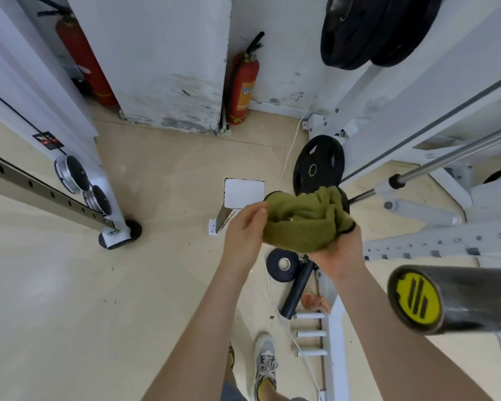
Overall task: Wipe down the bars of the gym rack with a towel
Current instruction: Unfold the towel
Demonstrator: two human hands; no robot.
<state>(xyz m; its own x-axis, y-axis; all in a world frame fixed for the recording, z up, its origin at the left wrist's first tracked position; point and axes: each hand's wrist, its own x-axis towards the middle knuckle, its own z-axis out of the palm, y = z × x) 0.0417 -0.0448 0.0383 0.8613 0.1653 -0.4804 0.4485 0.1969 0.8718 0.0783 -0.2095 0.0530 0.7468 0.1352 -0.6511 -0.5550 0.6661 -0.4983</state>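
A bunched olive-green towel (304, 219) is held in front of me by both hands. My left hand (245, 233) pinches its left edge with fingers and thumb. My right hand (337, 253) cups it from below on the right. The white gym rack (434, 244) stands to my right, with a perforated white upright, a chrome bar (457, 157) slanting up to the right, and a thick black barbell end (417, 299) with a yellow cap close to the camera. The towel touches no bar that I can see.
Black weight plates hang on the rack at top right (368, 30) and one leans on the floor (318, 167). A small plate (282, 264), a black roller (297, 290) and a white cable lie by my shoe (265, 363). A cable machine (70, 175) stands left; a red fire extinguisher (243, 85) stands by the wall.
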